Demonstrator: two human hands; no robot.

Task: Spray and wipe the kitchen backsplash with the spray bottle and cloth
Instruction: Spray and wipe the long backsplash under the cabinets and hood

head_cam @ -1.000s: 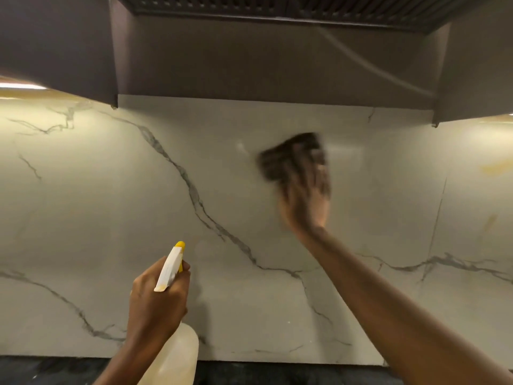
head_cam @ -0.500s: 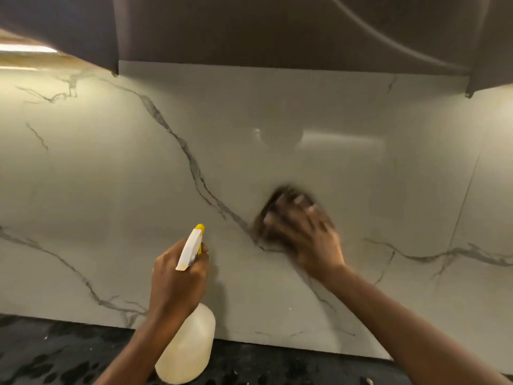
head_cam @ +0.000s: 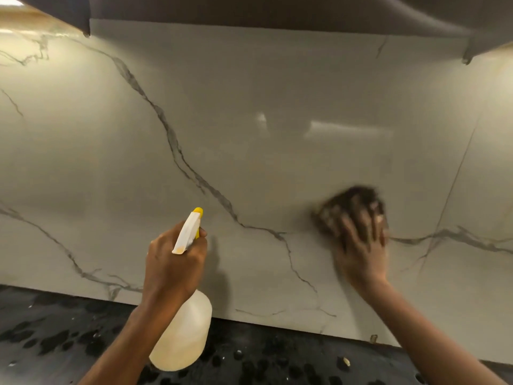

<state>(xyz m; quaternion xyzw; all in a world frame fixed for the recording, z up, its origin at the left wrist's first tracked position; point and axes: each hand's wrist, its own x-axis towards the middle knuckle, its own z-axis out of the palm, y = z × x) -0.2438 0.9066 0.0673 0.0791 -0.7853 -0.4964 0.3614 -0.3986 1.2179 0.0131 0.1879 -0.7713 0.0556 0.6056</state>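
Observation:
The backsplash (head_cam: 249,107) is a pale marble-look slab with dark veins. My right hand (head_cam: 361,245) presses a dark cloth (head_cam: 349,207) flat against its lower right part; both are blurred by motion. My left hand (head_cam: 172,262) grips the neck of a pale translucent spray bottle (head_cam: 183,334), held upright in front of the wall at lower centre. Its white trigger head with a yellow nozzle (head_cam: 198,211) points toward the slab.
A dark speckled countertop (head_cam: 55,337) runs along the bottom, with a few small crumbs (head_cam: 345,362) near the wall. A dark range hood and cabinets (head_cam: 277,9) overhang the top edge. Lamp reflections (head_cam: 347,129) glare on the slab.
My right hand has swept the cloth from high centre down the slab and now rightward. The view has tilted down, showing more countertop. The left hand keeps the bottle steady.

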